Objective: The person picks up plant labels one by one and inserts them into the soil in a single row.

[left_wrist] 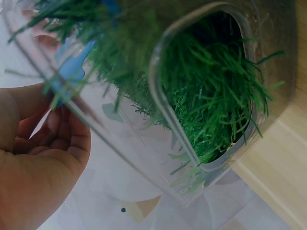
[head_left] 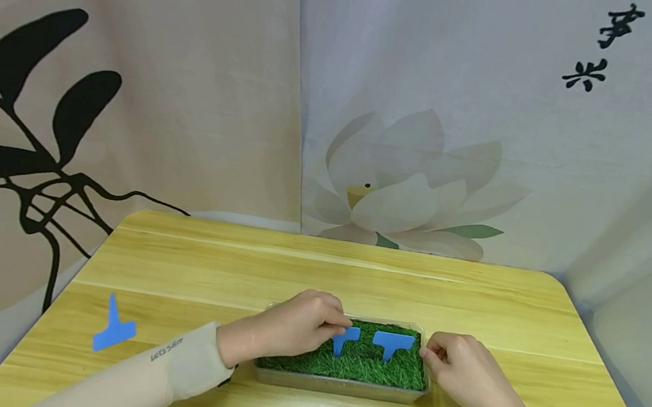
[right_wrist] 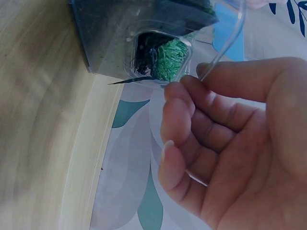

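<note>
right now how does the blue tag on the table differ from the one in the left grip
The table tag lies flat, its stem pointing away from the person; the pinched tag is upright, its stem pointing down toward the grass. The table tag is untouched, while the left grip holds the pinched tag. The table tag shows whole; the pinched tag is partly hidden. Both are blue and T-shaped.
</note>
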### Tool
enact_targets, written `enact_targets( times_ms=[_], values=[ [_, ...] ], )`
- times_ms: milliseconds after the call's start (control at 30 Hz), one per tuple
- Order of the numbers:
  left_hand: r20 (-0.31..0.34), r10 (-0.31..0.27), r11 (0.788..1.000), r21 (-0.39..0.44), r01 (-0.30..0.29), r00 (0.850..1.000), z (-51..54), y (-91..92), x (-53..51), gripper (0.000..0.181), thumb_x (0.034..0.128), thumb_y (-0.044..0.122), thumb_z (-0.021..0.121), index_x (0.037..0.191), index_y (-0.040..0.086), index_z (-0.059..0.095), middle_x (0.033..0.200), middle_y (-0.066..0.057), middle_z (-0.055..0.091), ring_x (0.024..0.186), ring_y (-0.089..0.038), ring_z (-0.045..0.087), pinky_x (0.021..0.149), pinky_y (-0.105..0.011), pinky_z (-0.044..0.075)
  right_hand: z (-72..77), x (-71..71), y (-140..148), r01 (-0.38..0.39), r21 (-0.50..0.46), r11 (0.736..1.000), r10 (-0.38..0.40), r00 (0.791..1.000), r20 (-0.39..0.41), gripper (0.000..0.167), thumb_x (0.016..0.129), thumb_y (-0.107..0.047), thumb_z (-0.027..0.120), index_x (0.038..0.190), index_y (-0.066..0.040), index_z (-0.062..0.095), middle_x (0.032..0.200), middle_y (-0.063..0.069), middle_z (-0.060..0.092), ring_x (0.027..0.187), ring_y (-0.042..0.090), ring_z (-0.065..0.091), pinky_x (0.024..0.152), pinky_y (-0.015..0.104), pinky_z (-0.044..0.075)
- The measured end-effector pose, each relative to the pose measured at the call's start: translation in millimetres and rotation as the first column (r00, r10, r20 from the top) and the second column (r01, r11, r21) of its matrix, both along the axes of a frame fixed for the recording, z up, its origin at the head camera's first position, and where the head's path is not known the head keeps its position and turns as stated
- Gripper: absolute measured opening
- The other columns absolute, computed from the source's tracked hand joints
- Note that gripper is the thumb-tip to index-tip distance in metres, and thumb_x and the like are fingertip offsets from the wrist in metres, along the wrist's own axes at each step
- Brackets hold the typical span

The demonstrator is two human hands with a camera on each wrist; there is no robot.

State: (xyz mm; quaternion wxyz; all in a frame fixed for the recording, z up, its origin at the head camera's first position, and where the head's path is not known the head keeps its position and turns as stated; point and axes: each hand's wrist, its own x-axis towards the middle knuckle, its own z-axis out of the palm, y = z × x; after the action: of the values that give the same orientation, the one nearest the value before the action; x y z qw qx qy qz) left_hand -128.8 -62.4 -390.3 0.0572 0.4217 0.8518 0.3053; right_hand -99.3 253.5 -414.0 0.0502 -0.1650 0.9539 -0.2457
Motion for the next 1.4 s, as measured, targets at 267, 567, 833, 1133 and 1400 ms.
enact_targets(
  times_ms=[267,567,833,1133,1400],
  values=[
    [0.008,0.013,1.0,0.024,-0.013,1.0,6.5,-2.9,-0.7,0.02,0.1004,0.003,0.069,0.118,0.001,0.078,0.102,-0.003,0.073,0.088,-0.003,0.065,0.076,-0.015,0.053,1.0,0.1,0,0.0,0.002,1.0,0.0,1.0,-0.001,0.023,0.1,-0.017,0.071,0.078,-0.021,0.065,0.063,-0.012,0.05,0.056,0.005,0.041,0.057,0.027,0.036],
    [-0.077,0.054,0.993,0.107,-0.045,0.996,19.7,-16.3,4.8,0.017,0.1009,0.006,0.07,0.116,0.006,0.079,0.109,-0.002,0.072,0.093,-0.007,0.065,0.08,-0.02,0.055,1.6,0.7,-1,0.007,0.001,1.0,-0.007,1.0,0.006,0.022,0.1,-0.016,0.071,0.079,-0.021,0.066,0.064,-0.013,0.051,0.056,0.006,0.043,0.057,0.027,0.037],
    [-0.269,0.132,0.984,0.154,-0.092,0.954,26.3,-40.6,10.8,0.019,0.0967,0.007,0.076,0.116,0.007,0.079,0.116,-0.002,0.07,0.109,-0.017,0.066,0.089,-0.029,0.057,2.1,0.5,-1,0.002,0.001,1.0,-0.002,1.0,0.008,0.023,0.1,-0.016,0.071,0.078,-0.021,0.065,0.063,-0.012,0.051,0.055,0.005,0.042,0.057,0.027,0.037],
    [-0.245,0.299,0.948,0.19,-0.257,0.922,34.3,-78.0,18.9,0.025,0.0951,0.008,0.078,0.12,0.01,0.077,0.125,0.0,0.069,0.118,-0.02,0.065,0.092,-0.037,0.058,1.4,-0.6,0,-0.002,-0.002,1.0,0.002,1.0,0.006,0.023,0.1,-0.015,0.07,0.079,-0.022,0.065,0.063,-0.012,0.05,0.055,0.006,0.041,0.056,0.027,0.036],
    [-0.16,0.44,0.887,0.232,-0.399,0.884,32.9,-105.1,29.6,0.035,0.0945,0.007,0.078,0.129,0.011,0.073,0.134,-0.003,0.067,0.126,-0.027,0.063,0.098,-0.048,0.055,1.3,-0.2,-1,0.002,0.001,1.0,-0.002,1.0,0.012,0.022,0.1,-0.015,0.07,0.079,-0.022,0.065,0.064,-0.012,0.051,0.056,0.006,0.041,0.057,0.027,0.036]
  ],
)
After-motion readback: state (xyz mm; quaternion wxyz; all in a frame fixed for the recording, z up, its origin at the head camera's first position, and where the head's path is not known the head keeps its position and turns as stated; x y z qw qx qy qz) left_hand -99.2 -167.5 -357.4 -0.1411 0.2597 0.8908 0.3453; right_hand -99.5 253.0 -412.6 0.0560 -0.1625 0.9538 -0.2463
